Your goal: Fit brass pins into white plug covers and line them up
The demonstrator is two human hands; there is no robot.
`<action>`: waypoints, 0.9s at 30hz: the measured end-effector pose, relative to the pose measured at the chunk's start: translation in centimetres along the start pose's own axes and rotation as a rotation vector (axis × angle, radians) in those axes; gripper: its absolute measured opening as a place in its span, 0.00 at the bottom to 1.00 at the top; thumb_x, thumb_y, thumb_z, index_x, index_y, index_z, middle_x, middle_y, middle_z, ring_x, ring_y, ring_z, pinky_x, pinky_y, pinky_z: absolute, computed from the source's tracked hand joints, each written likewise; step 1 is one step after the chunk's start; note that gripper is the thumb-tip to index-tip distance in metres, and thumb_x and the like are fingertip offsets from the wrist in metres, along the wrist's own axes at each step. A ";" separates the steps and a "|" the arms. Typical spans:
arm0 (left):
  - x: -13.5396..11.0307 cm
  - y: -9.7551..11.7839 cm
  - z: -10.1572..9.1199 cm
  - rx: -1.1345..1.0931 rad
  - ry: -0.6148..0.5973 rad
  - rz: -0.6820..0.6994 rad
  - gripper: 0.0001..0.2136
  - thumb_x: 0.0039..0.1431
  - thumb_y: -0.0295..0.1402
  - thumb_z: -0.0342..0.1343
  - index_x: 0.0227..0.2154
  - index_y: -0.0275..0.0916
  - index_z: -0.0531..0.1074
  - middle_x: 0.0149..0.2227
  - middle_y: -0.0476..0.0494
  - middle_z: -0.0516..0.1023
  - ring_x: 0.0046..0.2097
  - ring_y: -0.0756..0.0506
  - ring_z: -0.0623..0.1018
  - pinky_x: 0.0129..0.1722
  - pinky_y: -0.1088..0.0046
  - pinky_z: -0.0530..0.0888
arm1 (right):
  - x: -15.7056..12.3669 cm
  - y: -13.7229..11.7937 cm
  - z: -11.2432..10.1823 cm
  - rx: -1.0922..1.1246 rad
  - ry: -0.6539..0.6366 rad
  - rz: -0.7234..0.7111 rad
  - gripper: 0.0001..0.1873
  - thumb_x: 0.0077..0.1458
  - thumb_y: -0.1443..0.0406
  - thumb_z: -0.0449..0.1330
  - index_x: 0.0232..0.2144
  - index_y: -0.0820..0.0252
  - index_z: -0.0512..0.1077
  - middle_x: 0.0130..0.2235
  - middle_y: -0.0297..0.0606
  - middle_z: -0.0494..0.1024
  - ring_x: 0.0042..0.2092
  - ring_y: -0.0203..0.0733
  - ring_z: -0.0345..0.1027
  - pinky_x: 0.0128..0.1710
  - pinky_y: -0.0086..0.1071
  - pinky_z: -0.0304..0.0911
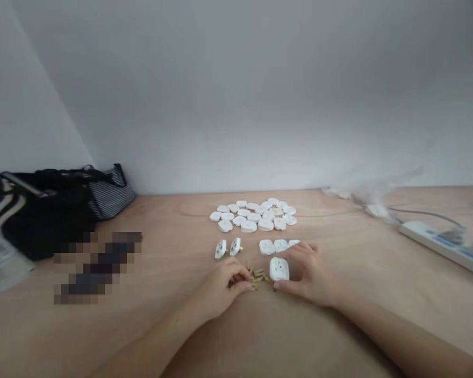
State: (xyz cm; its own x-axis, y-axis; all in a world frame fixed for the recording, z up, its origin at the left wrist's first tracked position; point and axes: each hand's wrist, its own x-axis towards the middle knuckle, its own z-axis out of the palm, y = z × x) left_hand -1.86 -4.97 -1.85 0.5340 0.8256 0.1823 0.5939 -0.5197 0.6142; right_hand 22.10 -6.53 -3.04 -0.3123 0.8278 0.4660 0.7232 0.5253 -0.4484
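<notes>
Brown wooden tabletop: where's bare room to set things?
Between the right hand and long white power strip; between the striped fabric bag and white plastic plug pieces. Crowded: that cluster, and small golden pieces beside the left hand.

Forearms, two, both bare: our left forearm (173, 325) slants in from lower left, our right forearm (390, 325) from lower right, converging forward. Left hand (226, 282), one: back up, fingers curled inward, left thumb (240, 287) extended just beneath the fingertips. Right hand (310, 273), one: fingers reaching leftward, right thumb (288, 286) set apart below them in a broad C. We count the hands as near each other, not touching.
</notes>
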 end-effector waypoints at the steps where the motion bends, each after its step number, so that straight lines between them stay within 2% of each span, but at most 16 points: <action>1: 0.0 -0.1 0.0 0.000 -0.004 0.000 0.03 0.52 0.27 0.59 0.30 0.37 0.76 0.32 0.47 0.73 0.33 0.48 0.73 0.34 0.74 0.69 | -0.1 -0.1 0.0 0.008 -0.010 -0.006 0.23 0.41 0.50 0.66 0.40 0.52 0.72 0.40 0.38 0.76 0.44 0.50 0.66 0.47 0.45 0.50; 6: 0.1 -0.1 0.0 0.050 0.013 0.040 0.03 0.52 0.25 0.58 0.27 0.36 0.75 0.32 0.46 0.72 0.35 0.47 0.73 0.35 0.74 0.68 | 0.0 -0.5 0.3 0.054 -0.044 -0.005 0.24 0.41 0.49 0.65 0.40 0.51 0.73 0.41 0.37 0.76 0.45 0.51 0.65 0.47 0.45 0.50; 12: 0.1 0.6 -0.1 0.054 0.138 0.147 0.06 0.59 0.24 0.49 0.29 0.37 0.69 0.30 0.47 0.73 0.34 0.47 0.73 0.35 0.74 0.68 | 0.2 -1.1 0.7 0.090 -0.073 -0.026 0.24 0.40 0.50 0.66 0.40 0.49 0.73 0.40 0.36 0.77 0.44 0.50 0.65 0.47 0.45 0.49; 18: -0.2 1.5 0.4 0.012 0.211 0.211 0.05 0.59 0.26 0.51 0.31 0.37 0.70 0.31 0.47 0.75 0.34 0.48 0.74 0.36 0.75 0.69 | 0.3 -1.6 1.1 0.119 -0.086 -0.072 0.23 0.40 0.49 0.66 0.39 0.50 0.73 0.39 0.35 0.77 0.43 0.49 0.65 0.46 0.44 0.49; 22: -0.3 1.5 0.4 -0.009 0.194 0.294 0.05 0.60 0.27 0.51 0.32 0.37 0.72 0.31 0.46 0.76 0.34 0.48 0.75 0.35 0.75 0.71 | 0.4 -1.9 1.1 0.107 -0.083 -0.078 0.23 0.41 0.49 0.65 0.40 0.49 0.72 0.39 0.34 0.77 0.43 0.48 0.65 0.46 0.44 0.49; 27: -0.3 1.2 0.3 0.053 0.172 0.463 0.09 0.62 0.25 0.47 0.35 0.36 0.73 0.34 0.43 0.77 0.36 0.48 0.76 0.37 0.74 0.73 | 0.5 -1.8 1.0 0.106 -0.079 -0.075 0.22 0.40 0.50 0.66 0.38 0.50 0.73 0.38 0.35 0.77 0.42 0.48 0.65 0.47 0.45 0.50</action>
State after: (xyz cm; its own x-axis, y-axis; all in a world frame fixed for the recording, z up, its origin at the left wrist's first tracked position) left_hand -1.12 -5.94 -1.36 0.6450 0.5270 0.5534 0.3493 -0.8474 0.3998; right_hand 20.02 -6.88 -2.79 -0.4136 0.7964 0.4413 0.6285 0.6004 -0.4945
